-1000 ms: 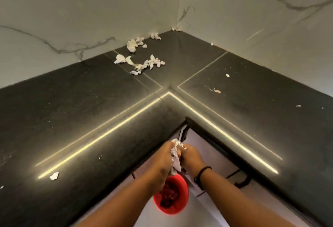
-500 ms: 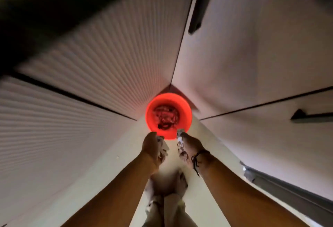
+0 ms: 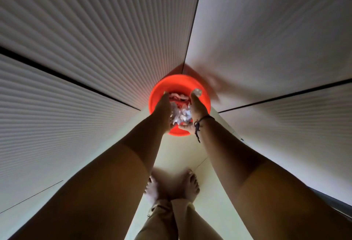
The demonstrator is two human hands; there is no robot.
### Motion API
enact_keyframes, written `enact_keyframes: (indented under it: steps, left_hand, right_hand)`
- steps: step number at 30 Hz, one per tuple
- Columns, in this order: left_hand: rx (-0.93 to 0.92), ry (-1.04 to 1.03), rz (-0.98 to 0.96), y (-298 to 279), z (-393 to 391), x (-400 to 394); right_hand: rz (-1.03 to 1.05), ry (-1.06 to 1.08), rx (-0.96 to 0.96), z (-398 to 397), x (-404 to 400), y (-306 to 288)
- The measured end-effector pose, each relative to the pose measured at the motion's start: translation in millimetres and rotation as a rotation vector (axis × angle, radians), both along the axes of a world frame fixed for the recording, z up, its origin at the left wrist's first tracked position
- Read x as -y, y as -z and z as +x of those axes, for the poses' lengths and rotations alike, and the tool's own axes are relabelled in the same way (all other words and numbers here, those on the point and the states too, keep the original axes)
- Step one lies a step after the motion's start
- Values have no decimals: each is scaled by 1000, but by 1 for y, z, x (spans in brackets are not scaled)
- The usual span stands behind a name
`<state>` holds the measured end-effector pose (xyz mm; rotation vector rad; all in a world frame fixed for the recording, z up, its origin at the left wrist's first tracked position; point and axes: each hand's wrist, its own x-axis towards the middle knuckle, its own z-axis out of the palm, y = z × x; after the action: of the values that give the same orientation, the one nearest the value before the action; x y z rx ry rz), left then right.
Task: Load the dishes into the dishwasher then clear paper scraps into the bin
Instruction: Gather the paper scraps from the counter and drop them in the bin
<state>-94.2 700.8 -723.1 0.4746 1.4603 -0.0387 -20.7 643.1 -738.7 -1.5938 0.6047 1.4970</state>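
1. Where 2 ribbed cabinet fronts (image 3: 80,53) meet in a corner, the red bin (image 3: 180,83) stands on the pale floor (image 3: 179,152).
2. Both hands reach down over its mouth: the left hand (image 3: 162,111) and the right hand (image 3: 197,106) face each other, fingers stretched straight, with white paper scraps (image 3: 180,114) between the palms above the bin.
3. One more scrap sits at the right fingertips (image 3: 196,92).
4. A dark cord bracelet (image 3: 200,123) circles the right wrist.
5. Bare feet (image 3: 188,184) stand below.
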Motion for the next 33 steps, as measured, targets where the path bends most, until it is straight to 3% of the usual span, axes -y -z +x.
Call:
enact_keyframes:
  steps: [3,8,12,18,22,28,33]
  left_hand:
    - [-70,32,31,-7,6,-3]
    - [-131,15,187,-20,-14,7]
    - [-218,342,349,-39,-36,37]
    - [-238,751,541,-139,-54,61]
    - [-297,916,774,-229,-52,58]
    - [-99,873,1115,-365,-52,41]
    - [-11,799,1344,-450,-53,6]
  right_hand:
    - [-33,24,17,7,1,-7]
    - [-80,1,251,3,21,-5]
    - [-131,-146,423,-6,46,-27]
    - [-134,-512,545,-23,72,-135]
    - [-86,-827,811,-33,65,-218]
    - [50,-1248,1268,-19,31,-366]
    - [149,-1269,1456,-11,-1,-455]
